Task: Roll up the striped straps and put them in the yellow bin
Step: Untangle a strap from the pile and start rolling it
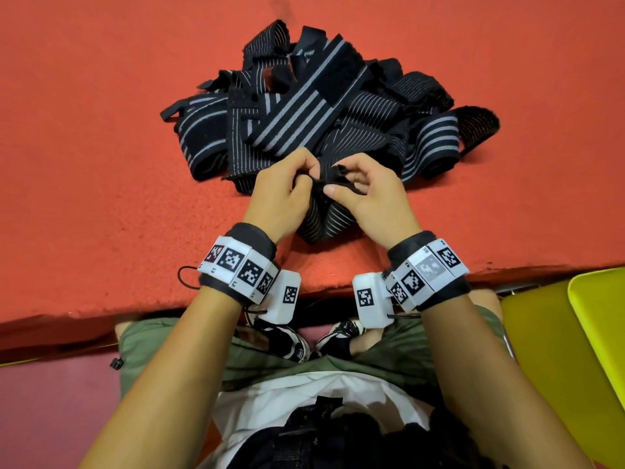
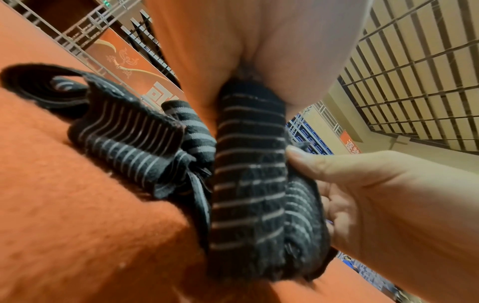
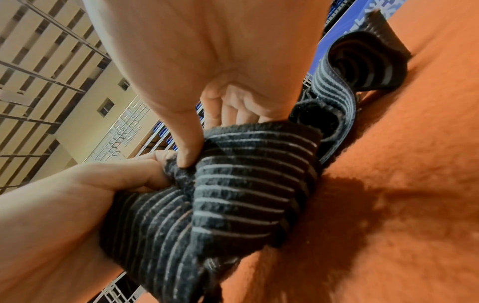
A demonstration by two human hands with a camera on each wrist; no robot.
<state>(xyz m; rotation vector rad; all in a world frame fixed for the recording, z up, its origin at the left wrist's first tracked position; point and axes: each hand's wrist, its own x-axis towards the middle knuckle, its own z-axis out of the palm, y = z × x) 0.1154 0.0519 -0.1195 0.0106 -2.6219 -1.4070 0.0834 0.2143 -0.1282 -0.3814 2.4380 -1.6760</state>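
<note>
A heap of black straps with grey stripes (image 1: 318, 106) lies on the red felt table (image 1: 84, 147). Both hands hold one striped strap (image 1: 321, 214) just in front of the heap. My left hand (image 1: 287, 184) pinches its upper end between curled fingers and thumb. My right hand (image 1: 362, 187) pinches the same end from the other side. In the left wrist view the strap (image 2: 249, 184) hangs down from my left hand, with the right hand (image 2: 362, 194) beside it. The right wrist view shows my thumb (image 3: 186, 151) pressed into the strap (image 3: 233, 194). The yellow bin (image 1: 575, 350) stands low at the right.
The table's near edge (image 1: 321, 289) runs just behind my wrists. Below it are my green shorts (image 1: 270, 360) and shoes (image 1: 287, 343). Bare red felt lies left of the heap. A loosely coiled strap (image 1: 439, 143) sits at the heap's right side.
</note>
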